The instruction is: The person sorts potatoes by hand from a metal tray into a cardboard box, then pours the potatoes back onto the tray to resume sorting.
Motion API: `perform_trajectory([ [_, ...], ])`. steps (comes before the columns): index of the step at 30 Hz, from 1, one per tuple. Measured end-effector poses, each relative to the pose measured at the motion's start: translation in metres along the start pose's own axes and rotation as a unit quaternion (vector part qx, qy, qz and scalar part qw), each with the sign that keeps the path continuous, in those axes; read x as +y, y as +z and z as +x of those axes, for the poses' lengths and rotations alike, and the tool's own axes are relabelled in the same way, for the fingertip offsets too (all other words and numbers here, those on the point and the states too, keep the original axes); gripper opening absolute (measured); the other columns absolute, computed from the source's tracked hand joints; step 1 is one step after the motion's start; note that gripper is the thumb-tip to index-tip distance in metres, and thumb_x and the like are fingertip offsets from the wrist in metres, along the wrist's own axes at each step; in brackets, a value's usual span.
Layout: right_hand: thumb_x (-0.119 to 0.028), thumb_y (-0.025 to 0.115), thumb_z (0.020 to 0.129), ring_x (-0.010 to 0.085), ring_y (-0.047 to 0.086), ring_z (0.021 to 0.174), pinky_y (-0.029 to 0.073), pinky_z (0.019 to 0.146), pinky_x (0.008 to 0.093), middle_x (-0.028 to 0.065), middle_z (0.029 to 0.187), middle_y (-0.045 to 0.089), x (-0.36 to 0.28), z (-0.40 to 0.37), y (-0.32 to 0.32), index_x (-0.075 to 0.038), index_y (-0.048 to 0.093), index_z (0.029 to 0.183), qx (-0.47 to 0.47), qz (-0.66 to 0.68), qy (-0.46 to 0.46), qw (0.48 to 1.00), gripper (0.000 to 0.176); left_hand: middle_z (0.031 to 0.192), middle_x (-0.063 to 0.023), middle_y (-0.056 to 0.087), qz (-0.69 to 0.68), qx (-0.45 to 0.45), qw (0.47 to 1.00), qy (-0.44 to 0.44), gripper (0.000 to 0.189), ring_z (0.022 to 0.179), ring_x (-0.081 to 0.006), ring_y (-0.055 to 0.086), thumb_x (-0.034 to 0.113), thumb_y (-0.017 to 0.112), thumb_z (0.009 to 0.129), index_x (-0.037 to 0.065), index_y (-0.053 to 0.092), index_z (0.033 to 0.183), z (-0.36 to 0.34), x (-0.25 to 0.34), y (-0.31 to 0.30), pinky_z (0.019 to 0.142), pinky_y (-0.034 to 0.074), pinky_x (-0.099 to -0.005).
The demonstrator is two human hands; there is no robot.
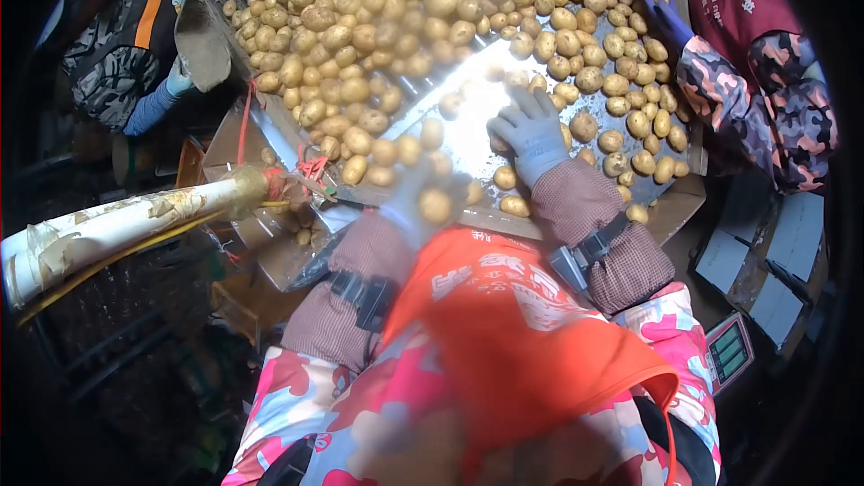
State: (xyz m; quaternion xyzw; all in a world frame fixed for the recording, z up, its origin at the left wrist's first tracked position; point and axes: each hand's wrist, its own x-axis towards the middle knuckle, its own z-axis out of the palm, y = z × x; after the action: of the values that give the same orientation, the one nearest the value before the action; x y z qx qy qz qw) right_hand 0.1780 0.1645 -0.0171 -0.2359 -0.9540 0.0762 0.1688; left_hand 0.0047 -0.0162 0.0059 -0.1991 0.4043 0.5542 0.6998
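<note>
My left hand, in a grey-blue glove and smeared by motion, is at the near edge of the sorting table. A potato sits in its grasp, with blurred glove on both sides of it. Palm down, my right hand in a similar glove reaches over the bright metal surface, fingers stretched forward and slightly apart. Nothing shows in that hand. Loose potatoes lie to its right, and a large heap of potatoes spreads beyond and to the left.
At the far left a person in camouflage has a gloved hand by a worn chute flap. Another person's patterned sleeve is at the right. A taped white pole juts in from the left. Cardboard edges the table; a scale display stands lower right.
</note>
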Motion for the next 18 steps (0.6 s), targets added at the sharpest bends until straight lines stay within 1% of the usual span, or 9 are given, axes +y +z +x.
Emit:
perform_trajectory([
  [1,-0.004,0.067,0.068,0.0328,0.056,0.113,0.040,0.100,0.0526,0.0068,0.103,0.064,-0.002,0.000,-0.002,-0.014,0.066,0.105,-0.013,0.032,0.024,0.999,0.038,0.113,-0.0116,0.064,-0.022,0.007,1.000,0.004,0.039,0.106,-0.0238,0.062,0.030,0.063,0.096,0.007,0.057,0.128,-0.004,-0.003,-0.010,0.087,0.055,-0.0330],
  [3,-0.003,0.066,0.067,0.0333,0.057,0.111,0.040,0.101,0.0504,0.0085,0.104,0.065,-0.009,-0.004,-0.005,-0.013,0.067,0.105,-0.036,0.127,0.095,0.987,0.040,0.119,-0.0117,0.062,0.337,-0.103,0.927,0.128,0.039,0.108,-0.0225,0.061,0.030,0.056,0.101,0.006,0.053,0.132,-0.019,-0.004,-0.015,0.091,0.054,-0.0330],
  [5,-0.002,0.066,0.070,0.0358,0.058,0.105,0.042,0.101,0.0464,0.0135,0.108,0.065,-0.031,-0.001,-0.030,-0.010,0.066,0.112,-0.007,0.201,0.110,0.973,0.043,0.120,-0.0110,0.060,0.353,-0.122,0.920,0.116,0.040,0.109,-0.0212,0.061,0.031,0.050,0.104,0.005,0.050,0.135,-0.021,0.000,-0.007,0.091,0.054,-0.0316],
  [7,-0.003,0.067,0.076,0.0341,0.060,0.103,0.045,0.098,0.0447,0.0149,0.106,0.066,-0.051,0.003,-0.034,-0.008,0.064,0.117,-0.005,0.354,0.013,0.935,0.041,0.118,-0.0094,0.060,0.038,-0.057,0.997,-0.042,0.042,0.108,-0.0198,0.060,0.032,0.047,0.105,0.005,0.047,0.138,-0.023,0.003,0.013,0.087,0.054,-0.0289],
  [9,-0.005,0.066,0.080,0.0315,0.061,0.100,0.048,0.093,0.0434,0.0159,0.108,0.065,-0.024,0.014,-0.019,-0.007,0.061,0.120,-0.035,0.374,0.007,0.927,0.040,0.109,-0.0058,0.060,0.090,-0.020,0.995,0.030,0.043,0.094,-0.0171,0.061,0.034,0.047,0.105,0.006,0.047,0.138,-0.040,0.005,0.044,0.075,0.053,-0.0281],
  [14,-0.031,0.056,0.094,0.0309,0.056,0.117,0.046,0.098,0.0416,0.0180,0.130,0.057,0.159,0.050,-0.051,-0.018,0.051,0.140,-0.082,0.096,0.329,0.936,0.049,0.079,0.0046,0.046,0.003,-0.191,0.981,-0.023,0.039,0.056,-0.0106,0.040,0.041,0.053,0.099,0.012,0.052,0.126,-0.063,0.029,-0.074,0.049,0.034,-0.0266],
  [16,-0.043,0.054,0.093,0.0350,0.047,0.131,0.037,0.108,0.0472,0.0200,0.142,0.049,0.183,0.031,-0.041,-0.019,0.046,0.146,-0.115,-0.119,0.361,0.918,0.059,0.076,0.0038,0.043,-0.025,-0.086,0.993,0.072,0.034,0.058,-0.0109,0.043,0.040,0.054,0.098,0.015,0.054,0.122,-0.120,0.042,-0.108,0.050,0.036,-0.0276],
  [17,-0.046,0.054,0.092,0.0362,0.042,0.135,0.033,0.111,0.0494,0.0200,0.146,0.046,0.172,0.023,-0.034,-0.018,0.045,0.148,-0.127,-0.143,0.375,0.907,0.063,0.083,0.0018,0.056,-0.087,-0.156,0.979,0.103,0.040,0.061,-0.0112,0.045,0.042,0.055,0.098,0.017,0.054,0.129,-0.131,0.054,-0.147,0.051,0.037,-0.0275],
  [18,-0.049,0.053,0.091,0.0375,0.038,0.139,0.029,0.114,0.0516,0.0200,0.150,0.042,0.161,0.015,-0.026,-0.018,0.043,0.149,-0.141,-0.169,0.384,0.897,0.067,0.098,-0.0025,0.065,-0.088,-0.030,0.979,0.184,0.050,0.071,-0.0163,0.060,0.045,0.053,0.097,0.015,0.052,0.137,-0.155,0.063,-0.151,0.056,0.053,-0.0317],
])
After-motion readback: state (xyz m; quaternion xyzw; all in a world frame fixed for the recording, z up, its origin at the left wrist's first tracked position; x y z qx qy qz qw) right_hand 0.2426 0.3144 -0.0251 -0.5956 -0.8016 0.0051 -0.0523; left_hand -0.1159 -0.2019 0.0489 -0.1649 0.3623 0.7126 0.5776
